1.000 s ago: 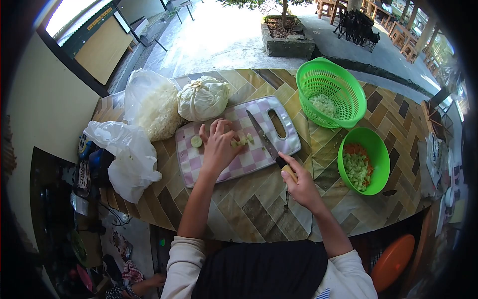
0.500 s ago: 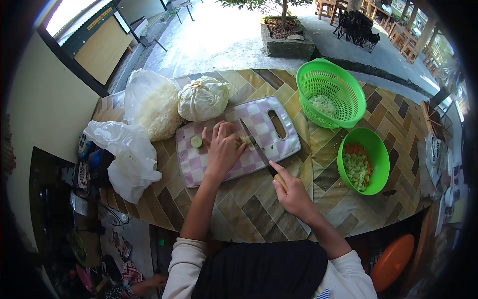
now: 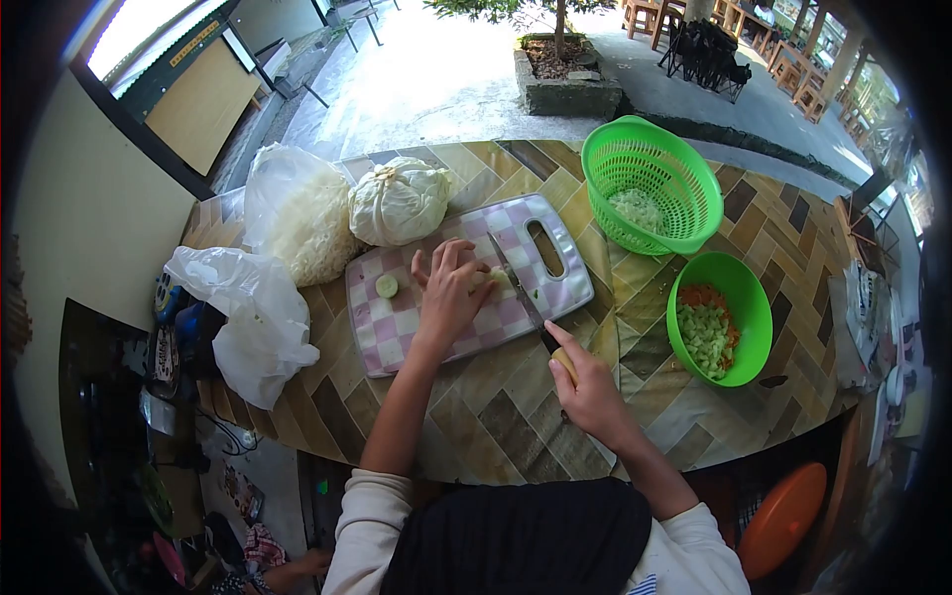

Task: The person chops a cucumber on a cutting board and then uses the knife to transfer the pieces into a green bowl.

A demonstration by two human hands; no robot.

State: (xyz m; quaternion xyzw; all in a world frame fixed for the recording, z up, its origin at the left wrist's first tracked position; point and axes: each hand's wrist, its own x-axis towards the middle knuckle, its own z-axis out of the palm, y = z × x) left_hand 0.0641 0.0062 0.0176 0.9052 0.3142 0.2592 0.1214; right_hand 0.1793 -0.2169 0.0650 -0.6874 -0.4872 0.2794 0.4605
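My right hand grips a knife by its dark and wooden handle, the blade slanting across a pink-and-white checked cutting board. Just left of the blade, my left hand presses curled fingers on a pale green vegetable piece, mostly hidden by the fingers. A short round stub of pale green vegetable lies on the board to the left of that hand. Small green bits lie near the blade.
A cabbage and a plastic bag of pale shreds stand behind the board, with a crumpled white bag at left. On the right are a green colander and a green bowl of diced vegetables. Another person's arm shows lower left.
The knife has shifted slightly to the right over the board. My left hand has also edged right, its fingers still on the vegetable piece. The view has tilted a little.
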